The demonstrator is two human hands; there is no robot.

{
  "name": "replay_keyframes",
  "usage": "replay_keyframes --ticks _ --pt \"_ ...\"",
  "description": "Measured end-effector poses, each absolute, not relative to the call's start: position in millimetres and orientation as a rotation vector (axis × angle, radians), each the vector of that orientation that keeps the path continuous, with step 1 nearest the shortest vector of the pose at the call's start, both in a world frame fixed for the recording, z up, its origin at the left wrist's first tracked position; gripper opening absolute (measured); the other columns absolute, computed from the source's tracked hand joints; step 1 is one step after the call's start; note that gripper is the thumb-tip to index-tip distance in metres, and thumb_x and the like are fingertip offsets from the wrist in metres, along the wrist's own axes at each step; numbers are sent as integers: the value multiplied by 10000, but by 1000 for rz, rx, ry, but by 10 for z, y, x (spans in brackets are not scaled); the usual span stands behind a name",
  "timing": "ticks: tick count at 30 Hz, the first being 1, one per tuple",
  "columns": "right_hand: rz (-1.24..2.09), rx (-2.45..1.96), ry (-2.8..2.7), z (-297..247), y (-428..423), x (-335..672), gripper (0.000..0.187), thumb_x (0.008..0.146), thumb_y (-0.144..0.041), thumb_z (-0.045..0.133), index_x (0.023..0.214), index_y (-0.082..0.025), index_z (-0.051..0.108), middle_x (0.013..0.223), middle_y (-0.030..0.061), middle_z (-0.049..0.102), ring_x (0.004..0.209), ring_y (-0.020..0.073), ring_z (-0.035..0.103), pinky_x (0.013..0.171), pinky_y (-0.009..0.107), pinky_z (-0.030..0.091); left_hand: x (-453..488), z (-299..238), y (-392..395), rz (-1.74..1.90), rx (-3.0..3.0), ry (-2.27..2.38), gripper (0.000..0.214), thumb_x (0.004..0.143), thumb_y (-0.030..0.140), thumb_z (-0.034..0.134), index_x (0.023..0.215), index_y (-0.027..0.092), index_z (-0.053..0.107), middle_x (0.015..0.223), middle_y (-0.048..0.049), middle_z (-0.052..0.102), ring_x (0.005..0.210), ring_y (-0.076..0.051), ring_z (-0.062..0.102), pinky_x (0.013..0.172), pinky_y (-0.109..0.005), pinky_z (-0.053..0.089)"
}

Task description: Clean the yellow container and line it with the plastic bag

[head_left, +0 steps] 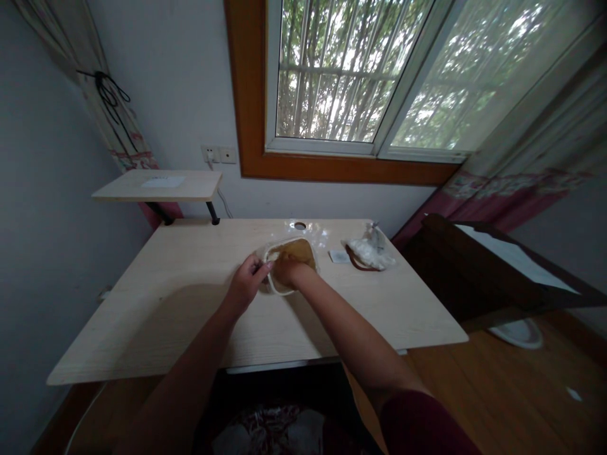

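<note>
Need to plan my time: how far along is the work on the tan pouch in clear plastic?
Looks done: a small white card lies set apart. In hand: the left hand is at the pouch's white trim, the right hand on the tan pouch. Left: a crumpled white bundle with a dark brown strap lies untouched.

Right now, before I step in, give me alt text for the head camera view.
The left hand and right hand are at a clear plastic bag holding a brown item with a white edge, on a pale wood-grain desk. To the right lie a small white card and a crumpled white bundle with a brown strap, below a window.
</note>
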State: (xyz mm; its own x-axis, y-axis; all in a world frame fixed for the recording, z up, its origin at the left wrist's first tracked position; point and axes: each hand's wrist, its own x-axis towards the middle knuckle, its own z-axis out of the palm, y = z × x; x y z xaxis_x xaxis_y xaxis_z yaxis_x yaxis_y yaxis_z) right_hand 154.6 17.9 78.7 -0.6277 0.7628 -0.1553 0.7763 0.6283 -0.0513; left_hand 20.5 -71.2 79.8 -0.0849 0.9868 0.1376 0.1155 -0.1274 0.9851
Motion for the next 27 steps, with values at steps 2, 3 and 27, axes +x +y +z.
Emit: replay_keyframes --ticks 2,3,27 --pt "-191 1288 2625 832 165 1522 370 839 -189 654 1185 -69 711 1217 251 691 1152 351 661 982 457 534 196 790 -704 1339 1344 1290 375 851 534 657 750 214 490 627 53 546 619 -130 545 618 -249 445" --pt "-200 1280 2576 856 162 1509 381 827 -186 662 1184 -62 712 1227 254 688 1169 353 656 990 452 530 194 792 -701 1343 1340 1286 378 850 537 658 748 214 489 624 54 542 617 -129 543 621 -249 447" --pt "-201 1328 2706 1368 -84 1486 371 994 -215 444 1222 -86 706 1241 199 706 1117 271 696 955 291 512 106 901 -743 1232 1342 1214 388 858 566 624 801 212 475 658 49 529 648 -135 528 656 -265 415"
